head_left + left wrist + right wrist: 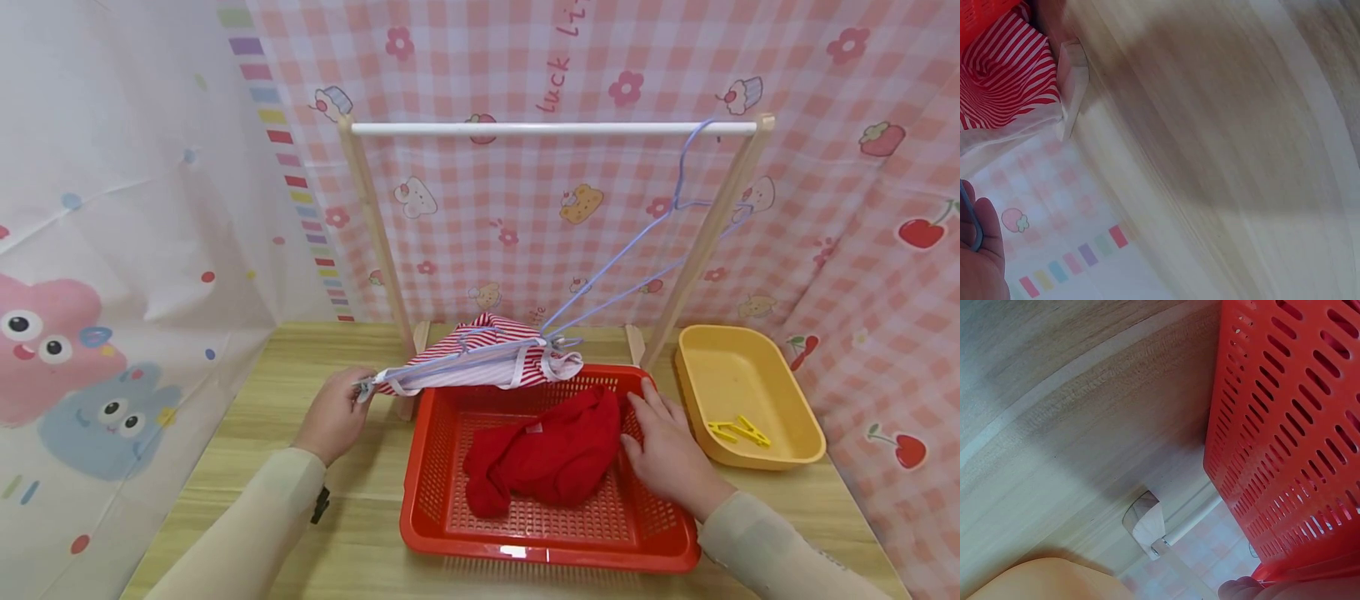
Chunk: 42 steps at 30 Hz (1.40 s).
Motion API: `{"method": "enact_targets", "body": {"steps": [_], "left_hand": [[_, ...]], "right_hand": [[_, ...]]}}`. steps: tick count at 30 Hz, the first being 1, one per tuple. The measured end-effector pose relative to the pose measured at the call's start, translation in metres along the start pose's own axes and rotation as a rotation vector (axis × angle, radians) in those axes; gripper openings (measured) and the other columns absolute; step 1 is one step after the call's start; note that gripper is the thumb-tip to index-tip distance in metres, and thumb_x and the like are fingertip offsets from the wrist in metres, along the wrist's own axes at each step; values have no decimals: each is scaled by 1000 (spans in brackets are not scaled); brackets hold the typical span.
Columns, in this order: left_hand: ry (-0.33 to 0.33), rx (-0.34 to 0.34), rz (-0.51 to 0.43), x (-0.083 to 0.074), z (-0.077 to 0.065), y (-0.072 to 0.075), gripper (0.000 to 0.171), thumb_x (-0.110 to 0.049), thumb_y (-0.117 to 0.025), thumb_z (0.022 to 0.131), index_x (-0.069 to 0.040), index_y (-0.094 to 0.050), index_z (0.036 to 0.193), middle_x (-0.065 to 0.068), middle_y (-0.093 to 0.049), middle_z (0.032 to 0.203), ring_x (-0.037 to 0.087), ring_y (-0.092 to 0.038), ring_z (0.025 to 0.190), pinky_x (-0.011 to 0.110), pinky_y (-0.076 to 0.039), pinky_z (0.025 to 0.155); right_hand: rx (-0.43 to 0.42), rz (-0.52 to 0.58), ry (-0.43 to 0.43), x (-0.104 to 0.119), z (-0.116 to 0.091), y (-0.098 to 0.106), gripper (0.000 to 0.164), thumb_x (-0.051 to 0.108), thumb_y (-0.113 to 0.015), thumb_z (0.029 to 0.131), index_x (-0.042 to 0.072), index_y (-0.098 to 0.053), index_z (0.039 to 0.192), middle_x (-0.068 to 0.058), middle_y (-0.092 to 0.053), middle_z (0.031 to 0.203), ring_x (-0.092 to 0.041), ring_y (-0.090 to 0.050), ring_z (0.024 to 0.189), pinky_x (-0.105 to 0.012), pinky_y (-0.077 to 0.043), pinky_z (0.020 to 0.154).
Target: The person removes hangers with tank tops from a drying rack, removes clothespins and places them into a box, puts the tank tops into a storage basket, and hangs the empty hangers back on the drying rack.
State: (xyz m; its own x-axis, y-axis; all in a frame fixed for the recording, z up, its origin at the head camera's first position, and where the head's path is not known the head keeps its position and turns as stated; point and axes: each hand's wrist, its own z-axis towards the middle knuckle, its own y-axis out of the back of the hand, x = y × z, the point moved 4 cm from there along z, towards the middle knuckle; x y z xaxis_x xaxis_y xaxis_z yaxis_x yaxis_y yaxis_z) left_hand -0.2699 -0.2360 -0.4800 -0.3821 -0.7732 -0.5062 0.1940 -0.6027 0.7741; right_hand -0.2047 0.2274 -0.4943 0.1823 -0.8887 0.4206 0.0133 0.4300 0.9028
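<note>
My left hand point(335, 415) grips the near end of a pale blue wire hanger point(442, 363); in the left wrist view its wire point(972, 219) crosses the fingers. A red-and-white striped garment point(487, 329) with white trim drapes from this hanger over the back of the basket, silver clips at both ends. On the right rim of the red basket point(517, 552) rests my right hand point(671, 450), fingers extended forward. A crumpled red cloth garment point(551, 454) lies inside. The right wrist view shows the basket's slotted wall point(1285, 425) and part of the fingers point(1241, 589).
Behind the basket stands a wooden rack with a white rail point(525, 129). A lilac wire hanger point(622, 250) hooks over its right end, slanting down to the striped garment. At right, a yellow tray point(738, 358) contains yellow clothespins point(742, 431).
</note>
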Motion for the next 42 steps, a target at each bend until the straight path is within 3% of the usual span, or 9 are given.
{"method": "enact_targets", "body": {"steps": [20,31,42], "left_hand": [[-62,73,24,-7,-7,0,12,0,-64,98,-2,-72,106,14,-74,107,37,-67,108,57,-51,102],[-168,54,10,-20,-10,-2,13,2,-65,95,-6,-72,102,9,-74,101,30,-68,100,52,-52,97],[-220,79,18,-38,-14,-6,9,-3,-67,96,-11,-71,99,4,-75,102,28,-67,102,50,-53,97]], "right_hand": [[4,-1,-4,-1,1,0,65,14,-68,98,-9,-42,152,-35,-21,169,-59,-28,146,-72,-28,120],[9,8,-9,0,0,1,65,14,-67,98,-9,-41,153,-35,-20,169,-58,-28,147,-72,-28,120],[19,25,-22,1,-1,2,71,13,-67,98,-9,-34,157,-34,-20,169,-57,-27,147,-72,-27,121]]}}
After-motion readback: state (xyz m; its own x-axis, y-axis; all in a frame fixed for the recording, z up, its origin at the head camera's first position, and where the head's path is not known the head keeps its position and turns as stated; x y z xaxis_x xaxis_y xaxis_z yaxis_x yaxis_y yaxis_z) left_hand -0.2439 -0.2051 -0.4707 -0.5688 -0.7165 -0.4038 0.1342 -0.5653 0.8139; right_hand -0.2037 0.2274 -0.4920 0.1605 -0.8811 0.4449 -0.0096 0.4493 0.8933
